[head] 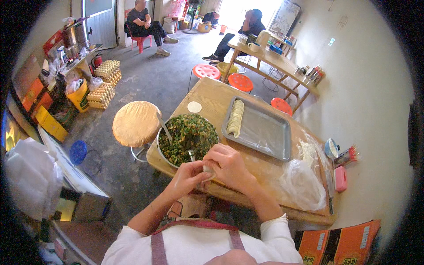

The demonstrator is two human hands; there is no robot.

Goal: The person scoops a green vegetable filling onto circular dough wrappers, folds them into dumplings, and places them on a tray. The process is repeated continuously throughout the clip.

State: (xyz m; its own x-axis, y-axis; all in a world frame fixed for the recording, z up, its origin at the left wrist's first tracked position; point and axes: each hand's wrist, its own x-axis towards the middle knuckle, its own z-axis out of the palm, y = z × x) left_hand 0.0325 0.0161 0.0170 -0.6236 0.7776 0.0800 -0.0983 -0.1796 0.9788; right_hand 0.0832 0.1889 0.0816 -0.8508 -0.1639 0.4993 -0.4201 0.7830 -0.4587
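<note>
Both my hands meet over the near edge of a wooden table. My left hand (189, 176) and my right hand (228, 164) pinch a pale dumpling (208, 170) between their fingers, which partly hide it. Just beyond them is a round metal bowl (158, 145) full of chopped green and brown filling (187, 134). One utensil handle (164, 127) leans on its left rim; another utensil (191, 155) stands in the filling near my fingers. A round dough wrapper (194, 107) lies flat behind the bowl. In a grey metal tray (265, 127), overlapping dumplings (236, 118) form one row along the left side.
A clear plastic bag (304, 185) and scattered flour (308, 154) lie on the table's right side, near a long knife (330, 195). A covered round stool (135, 123) stands left. Two seated people (144, 21) are farther back, beyond red stools (240, 82).
</note>
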